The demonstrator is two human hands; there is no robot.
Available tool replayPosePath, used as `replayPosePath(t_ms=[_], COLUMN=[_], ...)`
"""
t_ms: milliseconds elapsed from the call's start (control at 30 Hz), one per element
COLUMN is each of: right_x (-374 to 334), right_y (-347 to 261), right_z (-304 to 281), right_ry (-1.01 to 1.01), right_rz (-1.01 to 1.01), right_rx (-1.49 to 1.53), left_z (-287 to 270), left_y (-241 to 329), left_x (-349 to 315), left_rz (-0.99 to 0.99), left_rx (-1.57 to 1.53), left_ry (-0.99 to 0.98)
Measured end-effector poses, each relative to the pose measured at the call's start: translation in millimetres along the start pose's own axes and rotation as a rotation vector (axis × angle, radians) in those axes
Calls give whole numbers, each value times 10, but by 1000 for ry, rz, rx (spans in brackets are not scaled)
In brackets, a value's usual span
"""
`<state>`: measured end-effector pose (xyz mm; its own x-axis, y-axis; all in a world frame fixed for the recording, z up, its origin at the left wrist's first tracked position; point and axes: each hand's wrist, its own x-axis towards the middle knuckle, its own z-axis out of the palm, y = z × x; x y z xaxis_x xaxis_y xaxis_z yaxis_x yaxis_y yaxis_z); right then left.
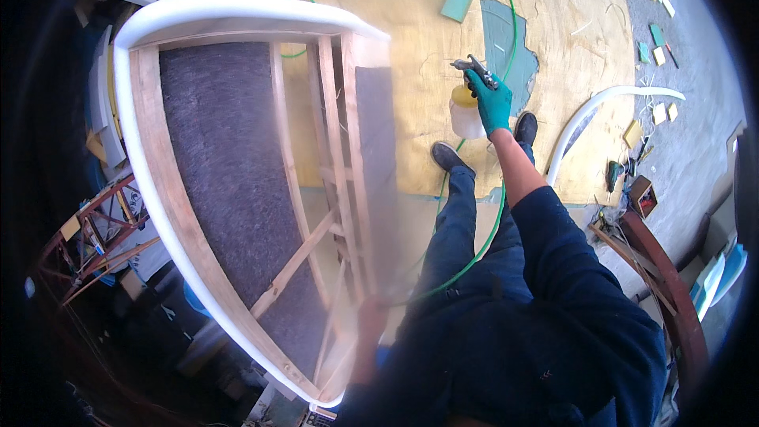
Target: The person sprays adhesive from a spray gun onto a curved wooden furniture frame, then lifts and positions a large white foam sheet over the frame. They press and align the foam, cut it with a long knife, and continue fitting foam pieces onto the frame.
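My right hand [492,103], in a teal glove, grips a spray gun [474,73] with a translucent yellow-capped cup [465,114] hanging under it, held out over the plywood sheet [411,24]. A green hose [484,245] runs from it past my legs. My left hand [370,318] is blurred and low, touching the near edge of a curved wooden furniture frame [178,213] lined with grey felt [225,182] and edged with white foam [237,8].
Foam offcuts [457,0] and a teal patch lie on the plywood. A curved white foam strip [585,122] lies at the right, with a green power tool [614,175] and small scraps on the grey floor. Wooden frames stand at the left [99,229].
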<state>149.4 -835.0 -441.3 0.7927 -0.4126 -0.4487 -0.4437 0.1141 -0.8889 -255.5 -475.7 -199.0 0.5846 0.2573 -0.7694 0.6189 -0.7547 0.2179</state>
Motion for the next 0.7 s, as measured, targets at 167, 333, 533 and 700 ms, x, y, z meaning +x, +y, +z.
replayPosePath(t_ms=[167,333,533,700], right_x=[-238,-470,-788,-991], right_y=[-322,-600,-851,-931], right_z=[25,30,26,4], right_ry=[-25,-46,-60,-37], right_rz=[-26,-29,-83,-86], right_rx=[105,114,91,72], left_z=[-25,-76,-162,-166], left_y=[-103,-241,-346,-522], left_x=[-19,-27,-31,25], left_rz=[13,32,75,53], left_rx=[19,69,-2,-102], left_ry=[42,97,140,179])
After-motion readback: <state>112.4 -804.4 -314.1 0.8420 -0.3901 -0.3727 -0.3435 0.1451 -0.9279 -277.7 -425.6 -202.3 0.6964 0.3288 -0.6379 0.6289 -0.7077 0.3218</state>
